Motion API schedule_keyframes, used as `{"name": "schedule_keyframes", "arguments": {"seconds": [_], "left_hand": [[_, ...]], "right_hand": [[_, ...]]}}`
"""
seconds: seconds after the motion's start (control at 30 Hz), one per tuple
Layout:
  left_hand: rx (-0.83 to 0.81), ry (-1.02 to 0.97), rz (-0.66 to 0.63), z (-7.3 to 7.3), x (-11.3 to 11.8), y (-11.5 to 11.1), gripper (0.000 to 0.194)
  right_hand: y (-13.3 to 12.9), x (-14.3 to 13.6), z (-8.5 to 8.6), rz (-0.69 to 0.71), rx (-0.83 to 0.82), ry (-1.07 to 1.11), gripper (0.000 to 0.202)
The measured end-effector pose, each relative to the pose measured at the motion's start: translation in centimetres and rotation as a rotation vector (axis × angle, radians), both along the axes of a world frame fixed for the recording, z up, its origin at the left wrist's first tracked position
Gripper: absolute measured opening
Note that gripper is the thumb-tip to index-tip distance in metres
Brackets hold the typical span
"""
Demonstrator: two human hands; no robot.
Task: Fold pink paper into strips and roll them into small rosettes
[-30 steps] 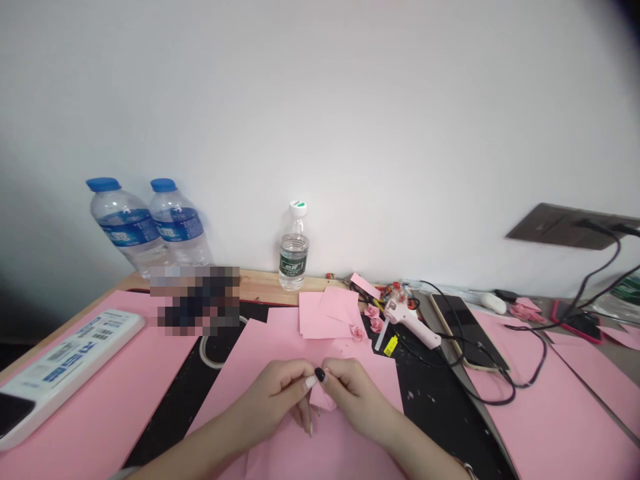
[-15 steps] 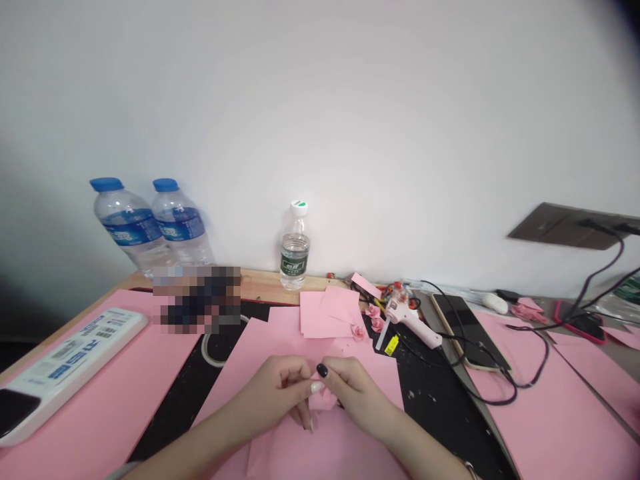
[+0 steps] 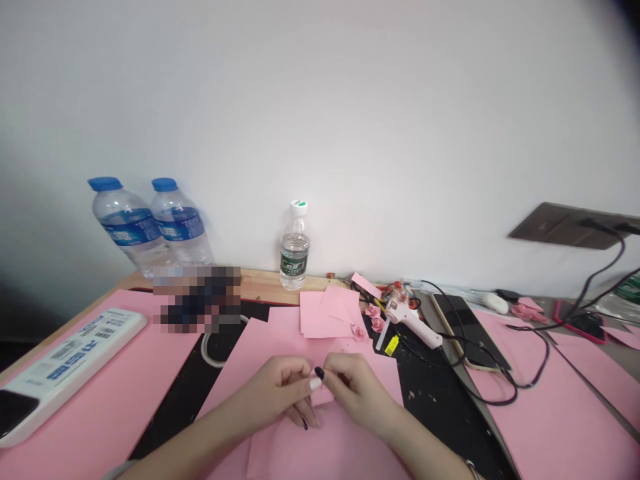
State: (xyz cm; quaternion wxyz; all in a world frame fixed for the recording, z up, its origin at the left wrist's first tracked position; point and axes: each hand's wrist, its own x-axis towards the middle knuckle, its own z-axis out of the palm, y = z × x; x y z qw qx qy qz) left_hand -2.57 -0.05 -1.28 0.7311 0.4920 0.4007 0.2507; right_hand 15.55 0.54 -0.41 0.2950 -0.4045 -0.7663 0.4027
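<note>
A small pink paper piece point(image 3: 321, 396) is pinched between my two hands at the lower centre, above larger pink sheets point(image 3: 280, 340). My left hand point(image 3: 293, 390) grips its left side, thumb with a white nail against the forefinger. From the right, my right hand point(image 3: 350, 387) pinches the same piece, its black thumbnail close to the white one. The fingers cover much of the piece. Beyond the hands lie square pink sheets point(image 3: 325, 317) and small pink paper roses point(image 3: 376, 325). A light pink glue gun point(image 3: 415, 325) rests right of the roses.
Two large water bottles point(image 3: 131, 227) and a small bottle point(image 3: 295, 257) stand by the wall. A white box-like object point(image 3: 75, 367) lies left, a tape ring point(image 3: 205, 350) nearer the middle. A phone point(image 3: 470, 333) and black cables point(image 3: 493, 402) lie right.
My right hand has turned slightly, its thumb shifting left and down. Less of the pink piece shows between the hands, and my left hand's lower fingers have moved a little.
</note>
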Motion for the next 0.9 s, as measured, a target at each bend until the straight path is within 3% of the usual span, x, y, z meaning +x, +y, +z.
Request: {"name": "schedule_keyframes", "arguments": {"seconds": [0.2,0.37,0.5,0.9], "left_hand": [[0.026,0.068,-0.018,0.4,0.4,-0.4,0.022],[0.019,0.077,0.098,0.2,0.5,-0.2,0.023],[0.007,0.062,0.177,0.1,0.4,0.0,0.027],[0.109,0.106,0.214,0.5,0.8,-0.4,0.015]], "right_hand": [[-0.2,-0.5,-0.3,-0.039,-0.072,0.04,0.037],[-0.3,-0.4,-0.3,-0.165,0.068,0.241,0.015],[-0.3,-0.4,0.2,-0.18,0.092,0.295,0.012],[-0.7,-1.3,-0.4,-0.213,-0.176,0.358,0.004]]}}
